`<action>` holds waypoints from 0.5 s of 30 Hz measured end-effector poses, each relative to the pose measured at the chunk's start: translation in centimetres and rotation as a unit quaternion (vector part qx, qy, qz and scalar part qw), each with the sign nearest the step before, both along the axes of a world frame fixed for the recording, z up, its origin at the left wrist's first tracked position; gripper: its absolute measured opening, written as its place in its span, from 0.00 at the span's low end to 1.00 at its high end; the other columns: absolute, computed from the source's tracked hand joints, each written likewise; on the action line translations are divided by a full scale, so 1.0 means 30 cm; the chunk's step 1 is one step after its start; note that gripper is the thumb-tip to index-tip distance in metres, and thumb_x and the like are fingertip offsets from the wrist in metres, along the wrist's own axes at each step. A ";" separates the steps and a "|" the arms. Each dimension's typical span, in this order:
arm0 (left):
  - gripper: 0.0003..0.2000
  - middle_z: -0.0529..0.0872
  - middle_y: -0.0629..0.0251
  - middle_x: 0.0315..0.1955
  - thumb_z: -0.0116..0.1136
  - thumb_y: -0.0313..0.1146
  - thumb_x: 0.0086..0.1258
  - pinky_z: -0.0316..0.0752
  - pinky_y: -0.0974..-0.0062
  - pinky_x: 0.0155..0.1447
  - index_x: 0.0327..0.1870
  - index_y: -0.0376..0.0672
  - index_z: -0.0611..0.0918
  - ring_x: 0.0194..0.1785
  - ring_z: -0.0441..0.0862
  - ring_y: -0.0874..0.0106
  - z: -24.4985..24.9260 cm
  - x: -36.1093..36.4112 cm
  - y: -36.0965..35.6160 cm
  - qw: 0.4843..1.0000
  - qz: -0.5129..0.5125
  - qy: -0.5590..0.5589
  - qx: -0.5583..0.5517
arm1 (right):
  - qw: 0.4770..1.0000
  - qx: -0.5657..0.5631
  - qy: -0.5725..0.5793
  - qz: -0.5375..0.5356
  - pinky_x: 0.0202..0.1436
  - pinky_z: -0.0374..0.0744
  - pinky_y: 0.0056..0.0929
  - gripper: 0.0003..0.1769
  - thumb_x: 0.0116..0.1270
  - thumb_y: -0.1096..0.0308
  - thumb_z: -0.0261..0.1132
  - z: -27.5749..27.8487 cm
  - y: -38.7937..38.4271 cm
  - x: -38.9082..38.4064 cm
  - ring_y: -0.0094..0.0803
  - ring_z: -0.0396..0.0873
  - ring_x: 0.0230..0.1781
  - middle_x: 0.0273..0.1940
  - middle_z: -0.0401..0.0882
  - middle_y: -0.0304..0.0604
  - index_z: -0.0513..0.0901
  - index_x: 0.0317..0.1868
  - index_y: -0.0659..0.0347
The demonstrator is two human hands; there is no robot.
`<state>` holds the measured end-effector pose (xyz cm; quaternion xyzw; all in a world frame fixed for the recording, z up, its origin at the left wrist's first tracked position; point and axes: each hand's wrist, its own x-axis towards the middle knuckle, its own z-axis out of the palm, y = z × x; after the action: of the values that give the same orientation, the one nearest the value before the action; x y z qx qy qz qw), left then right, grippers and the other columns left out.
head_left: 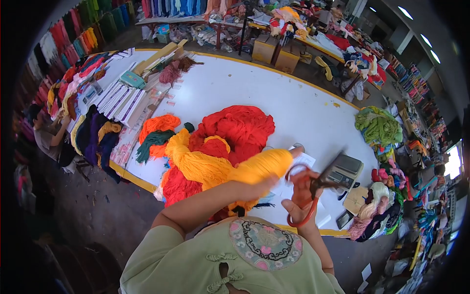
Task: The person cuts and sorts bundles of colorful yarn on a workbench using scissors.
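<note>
A thick yellow yarn skein (262,165) is stretched across the near middle of the table, its tail joining a larger yellow bunch (198,164). My left hand (267,183), smeared by motion, is closed around the skein from below. In my right hand (299,188) is a pair of scissors (313,211) with orange-red handles. Their dark blades point up and away to the right, blurred, apart from the yarn. A red yarn heap (238,128) lies just behind the yellow bunch, with orange yarn (156,128) and dark green yarn (152,145) to its left.
The white table (289,105) has a yellow edge. A digital scale (344,170), a phone (344,219) and papers (306,159) lie to the right, near green yarn (378,125). Boxes (120,100) and dark yarn stand left. Another person (46,134) sits at the far left.
</note>
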<state>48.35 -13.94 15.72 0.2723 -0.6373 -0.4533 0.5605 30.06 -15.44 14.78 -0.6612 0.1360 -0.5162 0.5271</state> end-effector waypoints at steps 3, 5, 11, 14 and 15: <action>0.47 0.53 0.53 0.78 0.63 0.60 0.59 0.48 0.53 0.79 0.76 0.42 0.61 0.80 0.51 0.52 0.125 -0.029 -0.014 0.884 0.159 -0.392 -0.197 | 0.996 0.051 -0.052 0.044 0.72 0.64 0.44 0.60 0.49 0.64 0.84 -0.008 0.023 0.037 0.44 0.63 0.72 0.70 0.60 0.52 0.49 0.72 0.55; 0.44 0.53 0.53 0.78 0.61 0.60 0.61 0.46 0.53 0.79 0.76 0.44 0.63 0.80 0.50 0.53 0.102 -0.010 -0.052 0.931 0.101 -0.315 -0.155 | 0.994 0.102 0.023 0.029 0.63 0.72 0.43 0.54 0.51 0.70 0.81 0.007 0.036 0.010 0.46 0.72 0.62 0.64 0.67 0.55 0.50 0.70 0.57; 0.46 0.48 0.57 0.80 0.60 0.70 0.54 0.40 0.53 0.81 0.72 0.51 0.69 0.81 0.48 0.55 0.037 0.174 -0.073 0.711 0.245 -0.575 -0.323 | 0.984 0.179 -0.021 0.002 0.25 0.79 0.37 0.42 0.47 0.76 0.72 0.090 0.008 -0.152 0.38 0.82 0.30 0.40 0.80 0.52 0.61 0.62 0.60; 0.55 0.48 0.57 0.80 0.63 0.73 0.47 0.42 0.52 0.81 0.76 0.49 0.63 0.81 0.47 0.56 0.080 0.288 -0.022 0.721 0.232 -0.634 -0.157 | 0.974 0.209 -0.083 -0.036 0.33 0.83 0.38 0.41 0.45 0.79 0.72 0.101 -0.001 -0.273 0.42 0.84 0.35 0.41 0.80 0.52 0.63 0.61 0.62; 0.56 0.49 0.57 0.80 0.62 0.74 0.48 0.43 0.52 0.81 0.76 0.48 0.60 0.81 0.47 0.57 0.061 0.321 -0.012 0.819 0.225 -0.507 -0.147 | 0.972 0.212 -0.089 -0.054 0.38 0.83 0.38 0.42 0.45 0.79 0.72 0.084 -0.003 -0.302 0.42 0.84 0.39 0.43 0.80 0.52 0.63 0.62 0.62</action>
<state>58.00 -14.31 17.54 0.5136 -0.8115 -0.0130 0.2783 21.02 -15.53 17.30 -0.4778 0.2299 -0.5601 0.6365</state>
